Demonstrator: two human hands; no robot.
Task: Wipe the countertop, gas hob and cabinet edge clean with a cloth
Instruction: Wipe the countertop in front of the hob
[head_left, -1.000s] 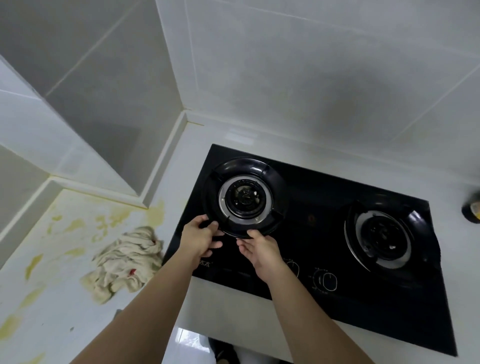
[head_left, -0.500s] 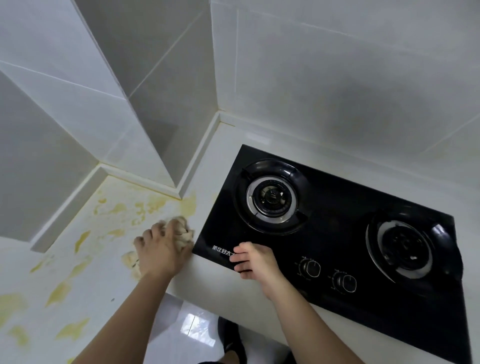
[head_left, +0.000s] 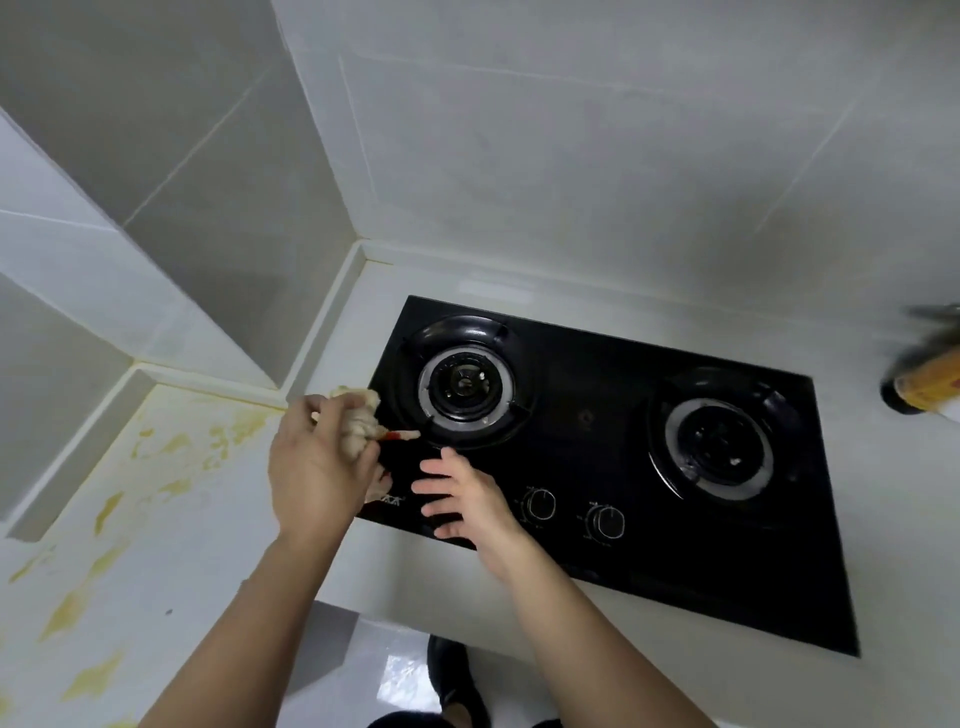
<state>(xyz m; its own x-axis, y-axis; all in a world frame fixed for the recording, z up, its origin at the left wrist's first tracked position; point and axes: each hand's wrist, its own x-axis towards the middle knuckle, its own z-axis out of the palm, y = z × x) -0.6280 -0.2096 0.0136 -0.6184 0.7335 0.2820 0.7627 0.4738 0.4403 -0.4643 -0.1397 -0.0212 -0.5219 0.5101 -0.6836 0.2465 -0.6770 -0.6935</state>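
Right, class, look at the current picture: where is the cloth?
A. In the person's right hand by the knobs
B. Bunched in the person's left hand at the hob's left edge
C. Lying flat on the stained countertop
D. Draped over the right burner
B: the cloth is bunched in the left hand at the left edge of the hob, while the right hand holds nothing.

Home kitchen: gas hob, tiled walls
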